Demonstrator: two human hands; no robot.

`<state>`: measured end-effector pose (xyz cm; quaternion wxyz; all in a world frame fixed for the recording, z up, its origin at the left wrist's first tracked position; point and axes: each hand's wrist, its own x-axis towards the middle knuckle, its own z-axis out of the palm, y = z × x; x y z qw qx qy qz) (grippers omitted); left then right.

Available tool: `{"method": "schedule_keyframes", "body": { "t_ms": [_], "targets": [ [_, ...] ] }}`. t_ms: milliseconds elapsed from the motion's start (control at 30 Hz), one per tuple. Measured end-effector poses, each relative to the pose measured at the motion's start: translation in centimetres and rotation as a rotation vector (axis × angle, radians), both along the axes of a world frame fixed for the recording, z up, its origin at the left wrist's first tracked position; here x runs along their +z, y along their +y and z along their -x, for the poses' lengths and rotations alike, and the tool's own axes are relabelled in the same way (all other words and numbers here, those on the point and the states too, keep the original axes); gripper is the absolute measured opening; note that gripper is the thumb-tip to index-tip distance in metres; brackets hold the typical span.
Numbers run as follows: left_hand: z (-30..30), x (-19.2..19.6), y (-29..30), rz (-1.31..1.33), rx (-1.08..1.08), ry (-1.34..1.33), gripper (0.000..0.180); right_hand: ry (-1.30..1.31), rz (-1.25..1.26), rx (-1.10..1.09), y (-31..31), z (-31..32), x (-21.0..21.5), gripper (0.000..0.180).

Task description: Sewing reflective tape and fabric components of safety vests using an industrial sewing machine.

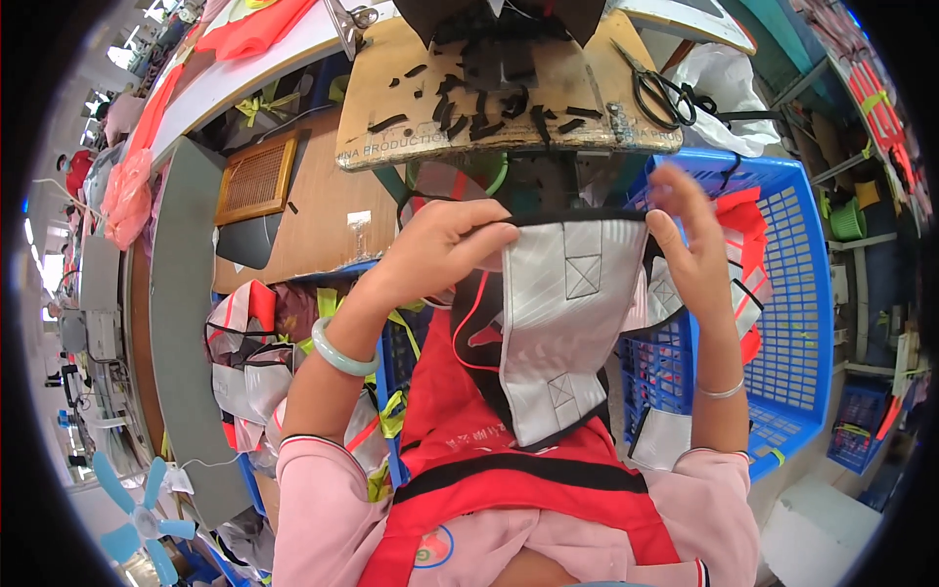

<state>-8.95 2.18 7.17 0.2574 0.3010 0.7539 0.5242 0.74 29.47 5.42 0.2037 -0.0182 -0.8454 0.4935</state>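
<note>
A silver-grey fabric panel [550, 333] with black edging and stitched crossed squares hangs in front of my red apron [445, 391]. My left hand [430, 249] pinches its upper left corner between thumb and fingers. At the upper right corner is my right hand [696, 249], its fingers raised, apart and slightly blurred. Its thumb is close to the black edge; whether it touches cannot be made out. Dark fabric with a thin red cord shows along the panel's left side.
Ahead stands a worn wooden work table [381, 78] strewn with black scraps [484, 103], with black-handled scissors [653, 93] at its right. A blue plastic basket [797, 284] on my right holds red and grey pieces. More sewn pieces [245, 391] are piled on my left, near a blue fan [147, 519].
</note>
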Motion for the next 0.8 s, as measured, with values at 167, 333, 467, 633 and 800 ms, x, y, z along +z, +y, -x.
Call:
{"method": "schedule_keyframes", "body": {
  "t_ms": [167, 333, 467, 633, 800],
  "targets": [
    [-1.1, 1.4, 2.0, 0.112, -0.015, 0.553, 0.016, 0.145, -0.691, 0.217, -7.3, 0.4, 3.9, 0.057],
    [-0.1, 0.0, 0.9, 0.12, -0.036, 0.483, 0.017, 0.013, -0.326, 0.337, -6.8, 2.0, 1.6, 0.021],
    [0.5, -3.1, -0.2, -0.053, 0.079, 0.322, 0.014, -0.117, -0.152, 0.465, -5.3, 3.5, 2.5, 0.018],
    [1.5, 0.7, -0.1, 0.026, 0.166, 0.361, 0.014, -0.153, -0.164, 0.398, -4.1, 6.7, 5.2, 0.019],
    [4.8, 5.2, 0.0, 0.093, 0.171, 0.404, 0.019, -0.074, -0.103, 0.407, -3.8, 10.5, 5.8, 0.02]
  ]
}}
